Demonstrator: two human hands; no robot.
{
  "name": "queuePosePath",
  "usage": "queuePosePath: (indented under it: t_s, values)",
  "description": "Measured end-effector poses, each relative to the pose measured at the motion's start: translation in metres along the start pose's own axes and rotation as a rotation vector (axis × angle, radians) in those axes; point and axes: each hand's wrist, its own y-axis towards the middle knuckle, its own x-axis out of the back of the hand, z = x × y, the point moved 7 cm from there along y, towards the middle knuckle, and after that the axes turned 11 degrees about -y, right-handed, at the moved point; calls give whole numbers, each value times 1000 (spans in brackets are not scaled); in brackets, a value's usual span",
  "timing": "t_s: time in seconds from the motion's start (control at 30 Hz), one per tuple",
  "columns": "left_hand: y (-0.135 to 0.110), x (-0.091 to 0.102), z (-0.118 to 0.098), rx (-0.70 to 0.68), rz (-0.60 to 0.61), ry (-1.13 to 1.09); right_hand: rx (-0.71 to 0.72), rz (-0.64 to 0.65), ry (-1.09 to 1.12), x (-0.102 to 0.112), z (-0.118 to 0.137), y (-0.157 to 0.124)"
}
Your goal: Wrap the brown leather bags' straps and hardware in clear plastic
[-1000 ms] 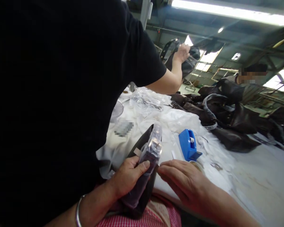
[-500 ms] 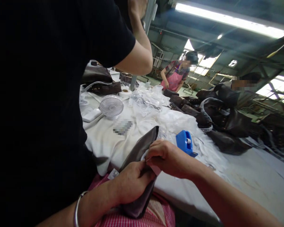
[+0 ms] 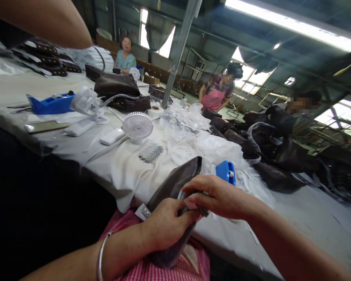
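Note:
A dark brown leather bag [image 3: 175, 177] lies tilted across my lap, its upper end near the table edge. My left hand [image 3: 166, 224] grips its side, thumb on top and fingers wrapped round. Over the bag's upper edge, my right hand [image 3: 210, 193] has its fingers closed on a pale, crumpled piece at the bag; its kind is unclear, and the fingers partly hide it. A white tag [image 3: 143, 211] with small round dots sticks out beside my left hand. Just beyond my right hand stands a blue tape dispenser [image 3: 226, 171].
On the white-covered table [image 3: 125, 171] are small fans [image 3: 138, 125], clear plastic bags [image 3: 184, 121], another blue tape dispenser [image 3: 51, 103] and brown leather bags [image 3: 117, 84]. More bags [image 3: 280, 156] pile up at right. A co-worker's arm [image 3: 52, 23] reaches in at upper left; other people stand beyond.
The co-worker in black at left has moved away, uncovering the table's left side. My right hand has shifted slightly over the bag, and the pale piece looks more crumpled.

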Motion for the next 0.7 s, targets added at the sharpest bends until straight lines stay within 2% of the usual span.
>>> queuePosePath:
  t_s: [0.1,0.17,0.27,0.4,0.5,0.7]
  values:
    - [-1,0,1,-5,-7,53,101,110,-113,1,7,4]
    - [-1,0,3,4,0,74,117,178,-112,-4,7,8]
    - [-3,-1,7,18,3,109,50,273,-77,-14,2,12]
    - [-4,-2,10,27,-9,133,-61,316,-111,-21,-1,15]
    - [-2,-2,10,17,-11,149,-46,251,-237,-22,3,13]
    - [3,-2,13,-12,1,138,190,-129,-473,-23,23,-6]
